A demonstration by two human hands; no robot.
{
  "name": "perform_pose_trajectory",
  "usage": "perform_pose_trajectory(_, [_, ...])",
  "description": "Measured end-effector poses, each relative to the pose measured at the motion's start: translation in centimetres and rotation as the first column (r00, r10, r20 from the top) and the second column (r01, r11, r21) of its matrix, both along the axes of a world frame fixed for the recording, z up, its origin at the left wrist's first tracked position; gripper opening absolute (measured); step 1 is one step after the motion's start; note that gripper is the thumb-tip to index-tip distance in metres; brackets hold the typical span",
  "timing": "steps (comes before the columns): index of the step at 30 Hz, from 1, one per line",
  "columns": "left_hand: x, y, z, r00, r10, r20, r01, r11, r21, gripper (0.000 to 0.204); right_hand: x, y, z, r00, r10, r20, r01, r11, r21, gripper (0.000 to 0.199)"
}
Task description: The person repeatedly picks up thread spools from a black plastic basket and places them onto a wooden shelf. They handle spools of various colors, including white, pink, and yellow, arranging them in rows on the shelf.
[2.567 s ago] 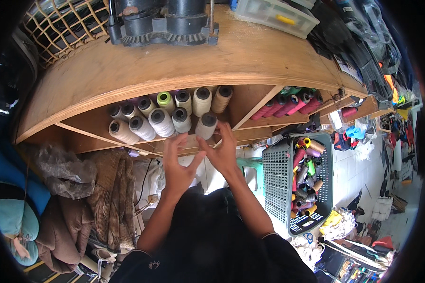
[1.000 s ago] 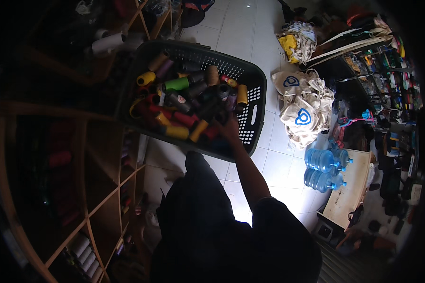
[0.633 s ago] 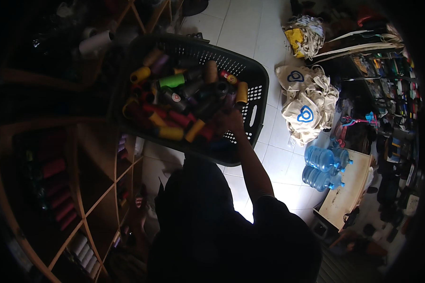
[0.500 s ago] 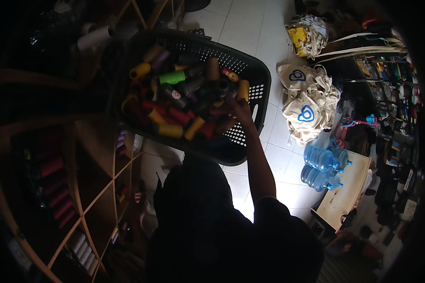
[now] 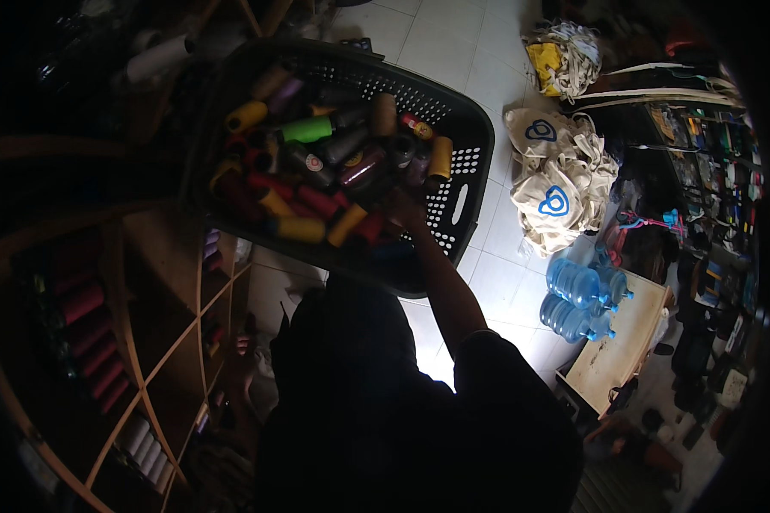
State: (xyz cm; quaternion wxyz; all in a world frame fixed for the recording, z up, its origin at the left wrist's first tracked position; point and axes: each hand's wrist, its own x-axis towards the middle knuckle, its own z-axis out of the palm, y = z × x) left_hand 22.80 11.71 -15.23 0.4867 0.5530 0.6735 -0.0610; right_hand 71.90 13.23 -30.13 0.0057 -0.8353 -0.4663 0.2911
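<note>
Reaching down with my right hand [image 5: 405, 211], I have it among the thread cones inside the dark plastic laundry basket [image 5: 466, 162], near the basket's right wall; the light is too dim for me to tell whether the fingers are closed on a cone or just resting on the pile. My left hand is out of sight, hidden behind my dark-clothed body. That basket holds a loose heap of cones lying on their sides: a green cone [image 5: 306, 130] toward the far side, a yellow cone [image 5: 300, 228] and several red ones nearer me, a mustard cone [image 5: 441, 156] against the perforated right wall. Left of the basket stands a wooden shelf unit [image 5: 184, 342] with slanted dividers, its compartments stacked with red cones [image 5: 81, 303] and, lower down, pale ones. Right of the basket, on the white tiled floor, lie cream cloth bags [image 5: 560, 184] printed with blue loop-shaped marks; nearer me than those sit two blue water jugs [image 5: 580, 297] beside a low wooden board [image 5: 620, 355].
</note>
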Motion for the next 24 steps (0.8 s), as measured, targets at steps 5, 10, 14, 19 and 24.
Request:
perform_pose_trajectory(5, [-0.7, -0.3, -0.8, 1.000, 0.030, 0.002, -0.030, 0.999, 0.033, 0.028, -1.3, 2.4, 0.9, 1.000, -0.019, 0.025, 0.023, 0.987, -0.158, 0.033])
perform_pose_trajectory(10, [0.5, -0.2, -0.7, 0.993, 0.076, 0.091, -0.085, 0.991, 0.106, 0.029, -1.7, 3.0, 1.4, 0.999, -0.016, 0.052, 0.028, 0.974, -0.226, 0.034])
perform_pose_trajectory(14, [0.7, 0.1, -0.1, 0.985, 0.098, 0.139, -0.114, 0.987, 0.116, 0.034, -2.7, 1.4, 3.2, 0.988, -0.080, 0.132, 0.105, 0.973, -0.203, 0.035])
perform_pose_trajectory(19, [-1.5, -0.9, -1.5, 0.990, 0.110, 0.084, -0.125, 0.972, 0.200, 0.032, -2.5, -2.0, 8.6, 0.825, -0.544, -0.153, 0.563, 0.766, 0.310, 0.037])
perform_pose_trajectory(24, [0.3, 1.1, 1.8, 0.958, 0.125, 0.257, -0.178, 0.965, 0.192, 0.029, 0.0, -4.4, 13.8, 0.760, -0.433, -0.485, 0.649, 0.484, 0.586, 0.029])
